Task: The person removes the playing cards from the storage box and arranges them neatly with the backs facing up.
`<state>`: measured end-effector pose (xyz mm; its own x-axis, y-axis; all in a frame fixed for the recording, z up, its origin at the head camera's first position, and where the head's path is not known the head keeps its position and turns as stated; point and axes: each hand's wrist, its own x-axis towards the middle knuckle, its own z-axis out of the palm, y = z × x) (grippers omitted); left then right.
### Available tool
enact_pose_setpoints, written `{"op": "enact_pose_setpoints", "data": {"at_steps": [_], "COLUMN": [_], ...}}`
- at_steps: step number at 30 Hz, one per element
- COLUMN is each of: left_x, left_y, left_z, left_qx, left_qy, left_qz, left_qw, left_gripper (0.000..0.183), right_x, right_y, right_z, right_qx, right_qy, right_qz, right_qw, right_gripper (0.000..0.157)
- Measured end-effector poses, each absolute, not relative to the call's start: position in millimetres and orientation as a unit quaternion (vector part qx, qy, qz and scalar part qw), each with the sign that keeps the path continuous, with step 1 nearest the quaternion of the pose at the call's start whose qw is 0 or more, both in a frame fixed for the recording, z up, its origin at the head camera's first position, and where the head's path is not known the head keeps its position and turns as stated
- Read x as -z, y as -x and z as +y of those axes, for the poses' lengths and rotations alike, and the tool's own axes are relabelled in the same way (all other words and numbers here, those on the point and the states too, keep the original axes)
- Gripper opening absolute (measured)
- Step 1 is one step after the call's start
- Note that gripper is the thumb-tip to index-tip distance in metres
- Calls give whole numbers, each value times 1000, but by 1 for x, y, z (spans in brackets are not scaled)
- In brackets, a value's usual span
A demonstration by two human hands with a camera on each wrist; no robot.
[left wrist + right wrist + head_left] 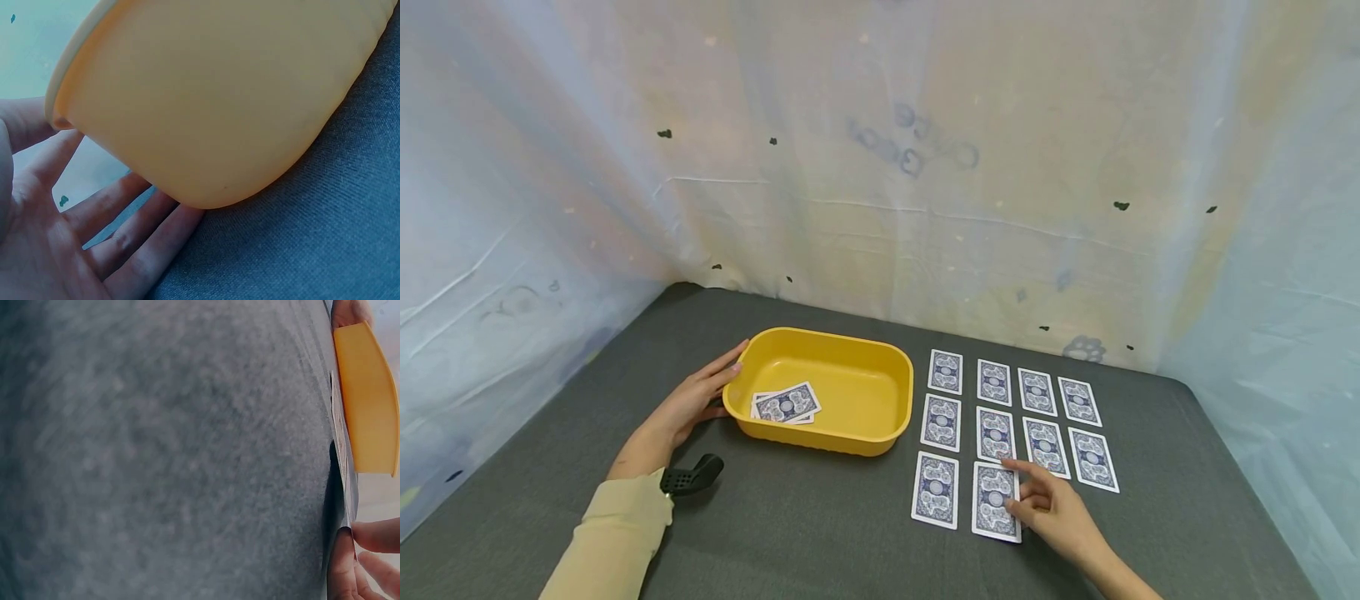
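My right hand [1060, 517] pinches the right edge of a face-down blue-and-white playing card [995, 500] between thumb and fingers. In the right wrist view, the pinched card's edge is raised off the cloth. To its left lies another card [935, 490], also face down. My left hand [688, 404] rests at the left end of a yellow plastic basin [880, 440]. Spread, fairly straight fingers [140, 250] lie against the basin's outer wall in the left wrist view. A few overlapping cards [787, 403] lie inside the basin, toward its left front.
Several more face-down cards [995, 383] form rows on the dark grey cloth-covered table [790, 533], right of the basin. A pale printed curtain [880, 250] encloses the back and sides. A black band [692, 476] is on the left wrist.
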<state>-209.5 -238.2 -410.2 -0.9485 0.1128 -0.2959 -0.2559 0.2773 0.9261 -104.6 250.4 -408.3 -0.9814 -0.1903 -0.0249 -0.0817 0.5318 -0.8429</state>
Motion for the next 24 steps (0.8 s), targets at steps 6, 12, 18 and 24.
{"op": "enact_pose_setpoints", "data": {"at_steps": [6,12,18,24], "left_x": [410,410,410,410], "left_y": [210,210,210,210], "left_z": [-238,-238,-237,-237], "left_qx": [-599,-599,-599,-599], "left_qy": [47,51,52,57], "left_qz": [784,784,784,784], "left_qw": [154,154,152,151], "left_gripper": [64,64,64,64], "right_x": [409,408,405,405], "right_y": [104,103,100,99], "right_z": [251,250,247,245], "right_qx": [459,427,394,372], "right_qy": [60,49,15,-2], "right_qz": [885,902,918,928], "right_qw": [55,40,30,26], "right_gripper": [41,28,29,27]}}
